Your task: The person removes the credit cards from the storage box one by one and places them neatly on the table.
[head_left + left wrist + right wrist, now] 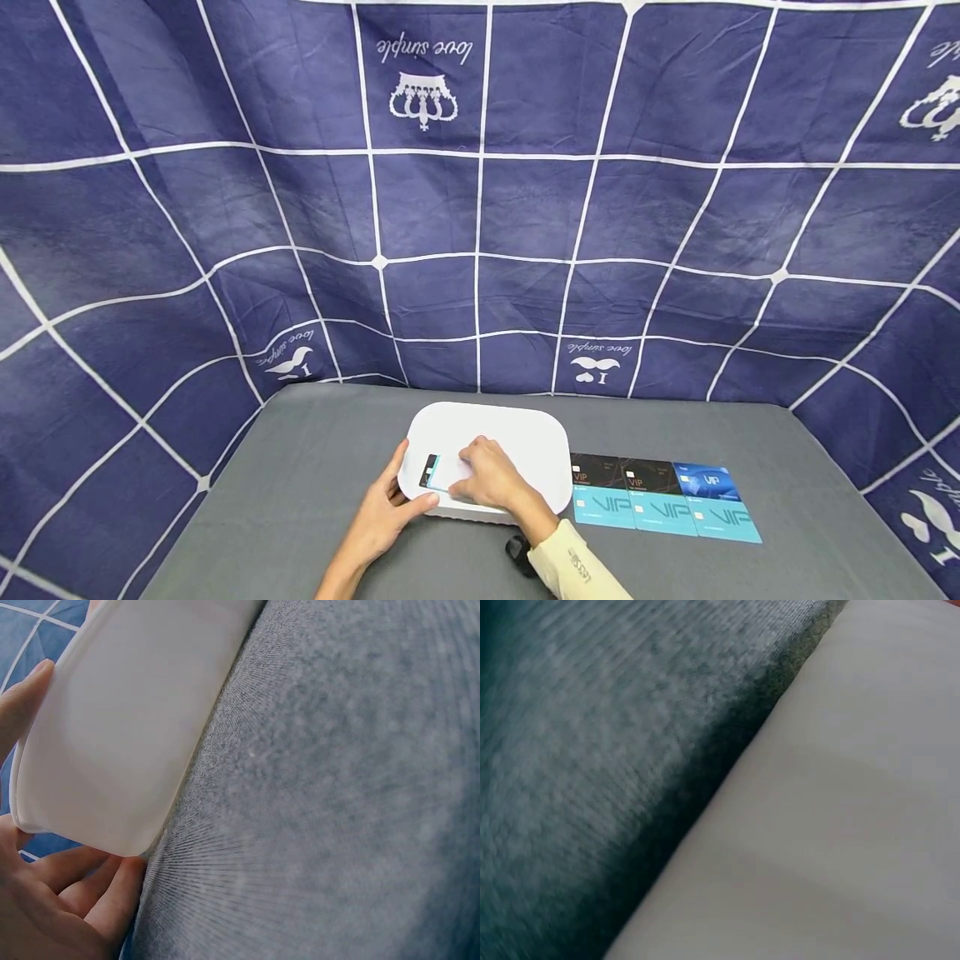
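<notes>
A white rounded box (525, 433) stands on the grey table. My left hand (381, 512) holds its left end, the thumb near the front edge and the fingers along the side. In the left wrist view, fingers (112, 900) touch the lower corner of the white wall (120, 727). My right hand (491, 475) is over the box, its thumb and forefinger pinching a pale card (448, 473) with a light-blue edge. A dark card (428, 471) shows just left of it. The right wrist view holds only the white wall (832, 825) and grey cloth; the hand is hidden there.
Right of the box, cards lie in two rows: two dark VIP cards (648, 476) and a blue one (707, 482) above, three light-blue VIP cards (663, 513) below. A black band (519, 554) is near the right sleeve (573, 562). A blue checked cloth (480, 208) hangs behind.
</notes>
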`<control>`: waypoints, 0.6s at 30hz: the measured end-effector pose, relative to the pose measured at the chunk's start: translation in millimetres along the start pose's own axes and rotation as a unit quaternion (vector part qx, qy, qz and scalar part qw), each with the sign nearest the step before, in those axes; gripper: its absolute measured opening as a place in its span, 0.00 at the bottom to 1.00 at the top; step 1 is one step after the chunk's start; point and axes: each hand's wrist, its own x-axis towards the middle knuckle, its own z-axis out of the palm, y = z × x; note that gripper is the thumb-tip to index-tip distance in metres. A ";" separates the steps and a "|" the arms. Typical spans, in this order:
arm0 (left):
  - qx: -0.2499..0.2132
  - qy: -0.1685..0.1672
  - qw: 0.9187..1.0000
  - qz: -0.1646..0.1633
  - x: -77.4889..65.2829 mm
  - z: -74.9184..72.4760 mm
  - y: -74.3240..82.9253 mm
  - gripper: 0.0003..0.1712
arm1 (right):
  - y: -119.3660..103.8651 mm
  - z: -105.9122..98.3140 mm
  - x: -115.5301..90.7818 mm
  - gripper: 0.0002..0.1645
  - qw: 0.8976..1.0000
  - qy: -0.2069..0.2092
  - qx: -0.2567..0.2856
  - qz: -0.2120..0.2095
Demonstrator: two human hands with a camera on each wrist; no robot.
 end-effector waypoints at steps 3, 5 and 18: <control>0.000 0.001 1.000 -0.007 0.3 0.0 1.0 0.55 | -0.2 1.3 -0.5 0.29 1.000 -0.004 -0.009 0.009; -0.001 0.002 1.000 -0.012 0.4 0.1 0.8 0.55 | -0.6 1.4 -0.9 0.28 1.000 -0.003 -0.013 0.011; 0.017 0.003 1.000 -0.002 0.2 0.2 -0.3 0.55 | -2.2 0.5 -1.1 0.25 0.999 -0.002 -0.043 0.019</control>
